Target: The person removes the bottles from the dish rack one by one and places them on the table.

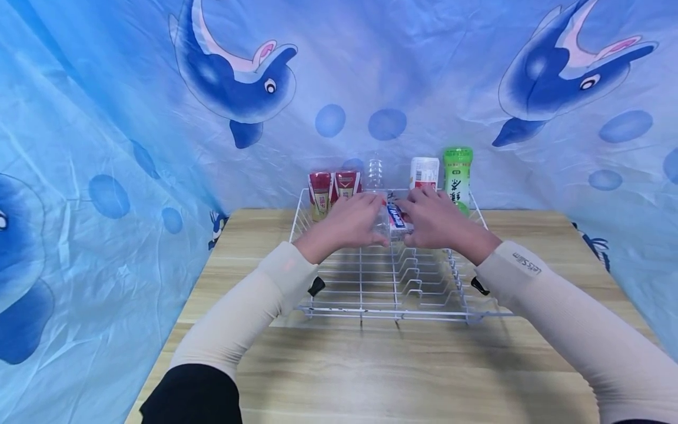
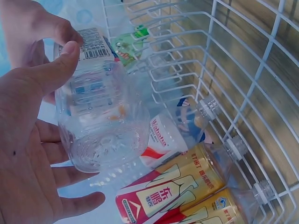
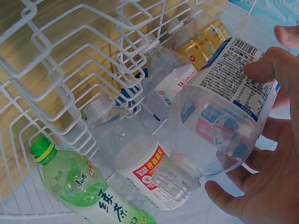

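Note:
Both hands hold a clear plastic bottle (image 2: 100, 126) with a blue and white barcode label above the rear of a white wire rack (image 1: 360, 288). My left hand (image 1: 354, 221) is at its clear end; in the left wrist view the thumb lies over the bottle and the fingers spread behind it. My right hand (image 1: 436, 219) grips the labelled part, and in the right wrist view a digit presses on the label (image 3: 238, 74). Bottles stand in the rack just behind: two red and gold ones (image 1: 320, 194), a Wahaha bottle (image 2: 163, 140), a white-and-red-labelled bottle (image 3: 145, 163) and a green tea bottle (image 3: 79, 179).
The rack stands on a wood-grain table (image 1: 344, 365), with rows of upright wire prongs (image 1: 413, 277) on its right half. A blue curtain (image 1: 339, 70) printed with dolphins hangs behind the table and at its sides.

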Available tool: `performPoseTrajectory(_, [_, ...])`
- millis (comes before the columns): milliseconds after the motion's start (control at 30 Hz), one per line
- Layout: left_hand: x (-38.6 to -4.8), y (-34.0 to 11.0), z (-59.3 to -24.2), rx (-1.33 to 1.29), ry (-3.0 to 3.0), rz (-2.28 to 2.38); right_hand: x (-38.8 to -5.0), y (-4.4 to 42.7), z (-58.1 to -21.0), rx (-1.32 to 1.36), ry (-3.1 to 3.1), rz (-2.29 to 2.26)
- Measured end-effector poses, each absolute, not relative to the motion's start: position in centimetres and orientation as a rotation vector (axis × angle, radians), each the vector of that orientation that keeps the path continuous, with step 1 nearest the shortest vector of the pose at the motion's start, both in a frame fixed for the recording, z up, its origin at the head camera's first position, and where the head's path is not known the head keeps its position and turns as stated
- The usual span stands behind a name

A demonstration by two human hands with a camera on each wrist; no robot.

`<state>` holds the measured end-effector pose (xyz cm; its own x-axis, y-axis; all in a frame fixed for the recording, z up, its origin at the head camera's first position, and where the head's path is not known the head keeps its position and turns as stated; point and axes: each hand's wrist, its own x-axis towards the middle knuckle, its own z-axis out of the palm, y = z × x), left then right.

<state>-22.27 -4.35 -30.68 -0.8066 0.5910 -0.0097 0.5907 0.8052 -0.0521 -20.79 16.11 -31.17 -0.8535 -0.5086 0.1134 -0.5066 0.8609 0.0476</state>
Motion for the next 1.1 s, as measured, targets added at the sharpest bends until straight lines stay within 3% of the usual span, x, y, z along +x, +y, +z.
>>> performPoseTrajectory(1100, [-22.81, -3.59, -31.1, -1.048, -3.029, -0.032, -20.14, 16.52, -31.02, 0.795, -2.985, 0.016])
